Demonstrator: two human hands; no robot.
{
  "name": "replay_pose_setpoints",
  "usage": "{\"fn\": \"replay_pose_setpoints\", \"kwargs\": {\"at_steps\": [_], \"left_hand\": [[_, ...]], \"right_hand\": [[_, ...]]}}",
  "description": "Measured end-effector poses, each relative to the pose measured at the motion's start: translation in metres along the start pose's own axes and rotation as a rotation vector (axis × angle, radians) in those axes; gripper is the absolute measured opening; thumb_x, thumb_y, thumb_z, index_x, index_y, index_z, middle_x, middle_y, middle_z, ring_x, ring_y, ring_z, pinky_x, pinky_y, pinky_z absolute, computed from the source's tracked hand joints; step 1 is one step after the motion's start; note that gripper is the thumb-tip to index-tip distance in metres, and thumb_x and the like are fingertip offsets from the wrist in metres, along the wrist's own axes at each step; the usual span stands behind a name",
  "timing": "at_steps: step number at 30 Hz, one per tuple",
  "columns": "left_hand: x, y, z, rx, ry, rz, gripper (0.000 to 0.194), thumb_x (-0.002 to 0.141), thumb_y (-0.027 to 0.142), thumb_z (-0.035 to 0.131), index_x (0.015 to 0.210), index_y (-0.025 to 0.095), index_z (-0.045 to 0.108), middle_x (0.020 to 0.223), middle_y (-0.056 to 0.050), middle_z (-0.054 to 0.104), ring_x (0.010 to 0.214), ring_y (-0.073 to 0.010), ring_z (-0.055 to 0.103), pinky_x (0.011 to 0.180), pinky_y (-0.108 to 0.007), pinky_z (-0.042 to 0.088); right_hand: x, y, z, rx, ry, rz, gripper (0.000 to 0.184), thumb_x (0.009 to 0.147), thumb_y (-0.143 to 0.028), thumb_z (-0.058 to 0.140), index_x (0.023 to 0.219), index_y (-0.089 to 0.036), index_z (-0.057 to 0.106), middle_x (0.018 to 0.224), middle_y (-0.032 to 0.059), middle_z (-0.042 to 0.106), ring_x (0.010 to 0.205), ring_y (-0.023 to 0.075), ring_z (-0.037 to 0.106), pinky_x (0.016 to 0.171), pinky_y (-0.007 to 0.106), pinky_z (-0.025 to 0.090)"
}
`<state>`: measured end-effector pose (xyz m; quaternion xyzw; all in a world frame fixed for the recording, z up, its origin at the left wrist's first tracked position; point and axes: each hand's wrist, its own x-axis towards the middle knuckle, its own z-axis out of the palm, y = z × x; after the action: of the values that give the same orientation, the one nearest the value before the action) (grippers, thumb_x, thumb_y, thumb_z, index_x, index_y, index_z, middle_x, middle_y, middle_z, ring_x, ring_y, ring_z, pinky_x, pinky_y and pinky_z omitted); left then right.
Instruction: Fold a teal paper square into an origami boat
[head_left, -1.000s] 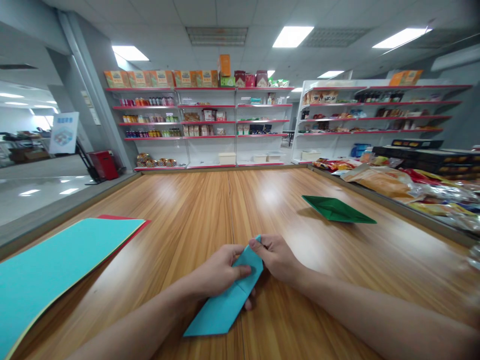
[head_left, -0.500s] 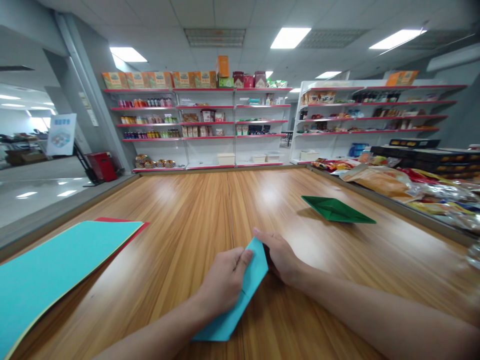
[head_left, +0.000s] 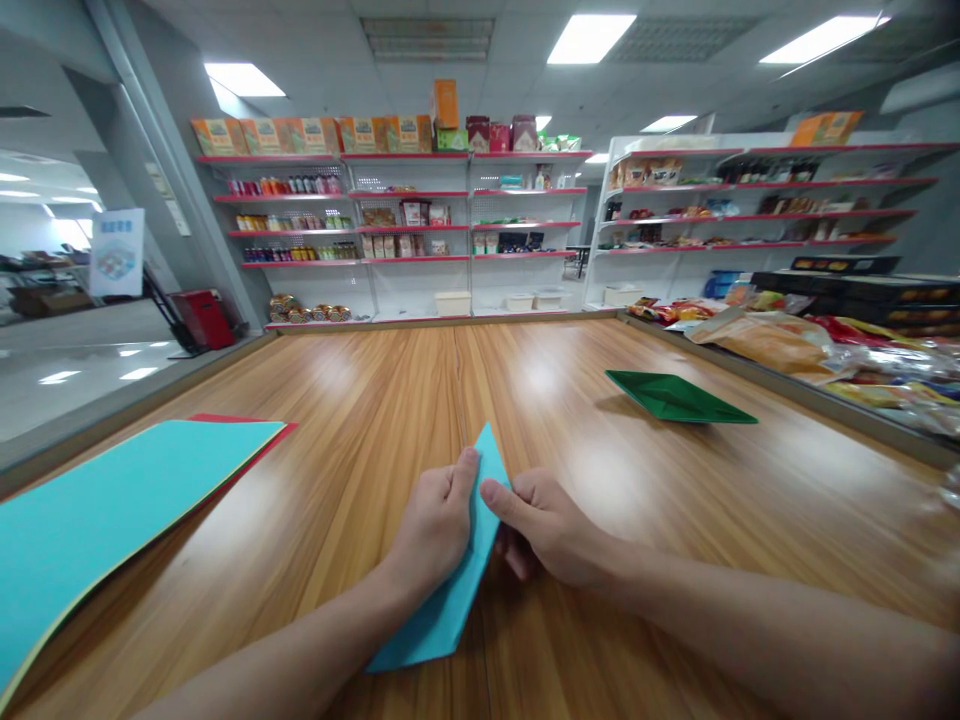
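A folded strip of light-blue paper (head_left: 450, 600) with a pointed upper end is held between my two hands above the table. My left hand (head_left: 436, 515) is closed around its left edge, thumb lying along the paper near the top. On the right edge, my right hand (head_left: 551, 520) pinches the paper, its thumb on the near face and its fingers behind, partly hidden. Farther off to the right lies a folded green paper piece (head_left: 679, 398) with slanting ends and raised creases.
Large coloured sheets, blue on top (head_left: 135, 500) with yellow and red edges beneath, lie at the table's left. Packaged snacks (head_left: 780, 345) are heaped beyond the right rim of the wooden table (head_left: 360, 400). Stocked shelves (head_left: 412, 225) stand behind it.
My right hand has gone from the strip's top tip down to its right edge. My left thumb has moved up along the paper, which now stands more upright. The view has tilted slightly downward.
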<state>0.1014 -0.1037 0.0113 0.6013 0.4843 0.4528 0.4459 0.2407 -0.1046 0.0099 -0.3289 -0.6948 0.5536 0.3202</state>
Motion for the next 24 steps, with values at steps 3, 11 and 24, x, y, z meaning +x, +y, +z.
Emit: {"fn": "replay_pose_setpoints", "kwargs": {"at_steps": [3, 11, 24], "left_hand": [[-0.002, 0.002, 0.003, -0.056, 0.083, -0.039, 0.056, 0.082, 0.066, 0.042, 0.049, 0.022, 0.032, 0.044, 0.004, 0.034, 0.038, -0.0096, 0.032, 0.038, -0.023, 0.022], [-0.009, 0.021, 0.010, -0.159, 0.140, -0.177, 0.060, 0.069, 0.075, 0.051, 0.047, 0.022, 0.032, 0.043, 0.006, 0.031, 0.038, -0.0095, 0.031, 0.037, -0.023, 0.023], [-0.010, 0.023, 0.016, -0.079, 0.215, -0.144, 0.060, 0.071, 0.076, 0.048, 0.047, 0.022, 0.033, 0.046, 0.005, 0.031, 0.042, -0.0103, 0.031, 0.039, -0.024, 0.023]], "right_hand": [[-0.006, -0.005, 0.009, -0.025, -0.083, 0.039, 0.071, 0.085, -0.071, 0.034, 0.047, -0.013, 0.052, 0.035, 0.0004, 0.046, 0.031, 0.0067, 0.043, 0.034, 0.016, 0.032], [-0.015, -0.019, 0.020, -0.042, -0.129, -0.051, 0.076, 0.089, -0.070, 0.020, 0.048, -0.013, 0.051, 0.036, 0.0042, 0.050, 0.033, 0.0082, 0.046, 0.034, 0.015, 0.034], [-0.023, -0.027, 0.025, -0.300, -0.226, -0.203, 0.071, 0.095, -0.048, 0.014, 0.048, -0.014, 0.055, 0.044, 0.0087, 0.059, 0.043, 0.0119, 0.058, 0.046, 0.018, 0.048]]}}
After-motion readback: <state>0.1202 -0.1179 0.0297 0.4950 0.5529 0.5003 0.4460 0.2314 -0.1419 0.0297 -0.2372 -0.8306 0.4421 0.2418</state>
